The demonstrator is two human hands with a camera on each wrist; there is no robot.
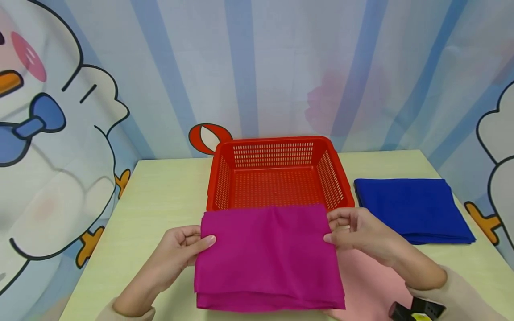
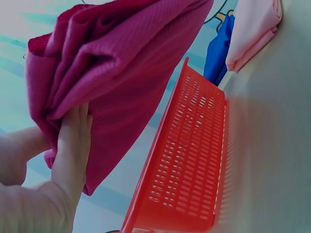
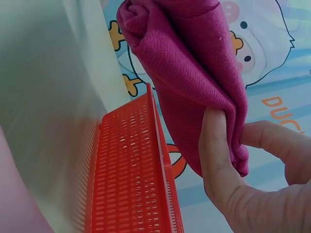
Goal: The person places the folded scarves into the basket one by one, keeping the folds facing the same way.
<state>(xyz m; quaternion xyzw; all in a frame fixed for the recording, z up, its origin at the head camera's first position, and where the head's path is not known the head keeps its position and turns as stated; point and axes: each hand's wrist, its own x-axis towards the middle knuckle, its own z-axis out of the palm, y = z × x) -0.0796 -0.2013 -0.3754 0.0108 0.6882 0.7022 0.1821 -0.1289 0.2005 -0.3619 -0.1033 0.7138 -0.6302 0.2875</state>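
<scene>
A folded magenta cloth [image 1: 269,254] hangs between my two hands, raised above the table in front of the red basket. My left hand [image 1: 176,249] pinches its left edge, thumb on top and fingers underneath. At the opposite edge my right hand [image 1: 361,232] pinches the cloth between thumb and fingers. Both wrist views show the fold layers of the cloth [image 2: 116,73] bunched near the fingers. The red plastic basket [image 1: 277,180] has perforated walls, and its visible inside holds nothing; the cloth hides its front side.
A folded blue cloth [image 1: 413,211] lies on the table [image 1: 168,187] right of the basket. Folded pink cloth [image 1: 373,281] lies partly under my right forearm. A cartoon-printed backdrop [image 1: 281,67] stands behind the table.
</scene>
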